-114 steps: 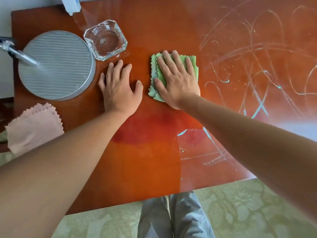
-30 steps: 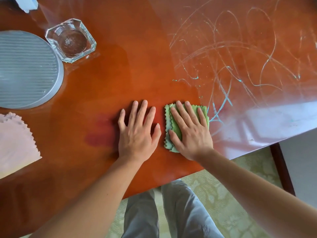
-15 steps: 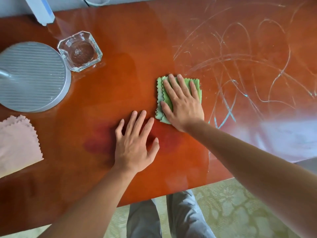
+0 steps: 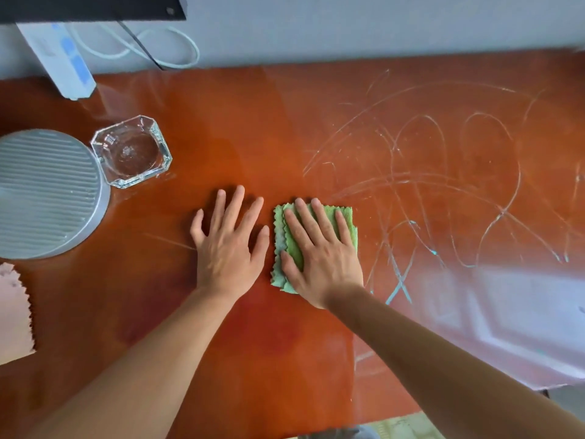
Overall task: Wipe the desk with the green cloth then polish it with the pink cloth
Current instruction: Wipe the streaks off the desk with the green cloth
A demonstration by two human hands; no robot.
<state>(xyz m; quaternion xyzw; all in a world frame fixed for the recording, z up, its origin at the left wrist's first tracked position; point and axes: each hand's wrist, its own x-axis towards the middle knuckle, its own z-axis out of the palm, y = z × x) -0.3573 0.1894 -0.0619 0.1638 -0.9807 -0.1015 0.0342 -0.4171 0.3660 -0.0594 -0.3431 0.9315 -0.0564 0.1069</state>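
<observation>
The glossy reddish-brown tabletop [image 4: 253, 128] fills most of the frame, its right half covered with pale looping scribble marks [image 4: 443, 185]. At the left edge sits a round grey ribbed disc [image 4: 47, 194], with a clear octagonal glass ashtray [image 4: 131, 151] just beside it on its upper right. A white and blue box [image 4: 57, 61] stands in the upper left corner. The left hand [image 4: 228, 245] lies flat on the bare wood at centre, fingers straight and spread, holding nothing. Just right of it the right hand [image 4: 319, 255] presses flat, fingers extended, on the folded green cloth [image 4: 345, 217]. The pink cloth [image 4: 12, 312] lies at the lower left edge, partly cut off.
</observation>
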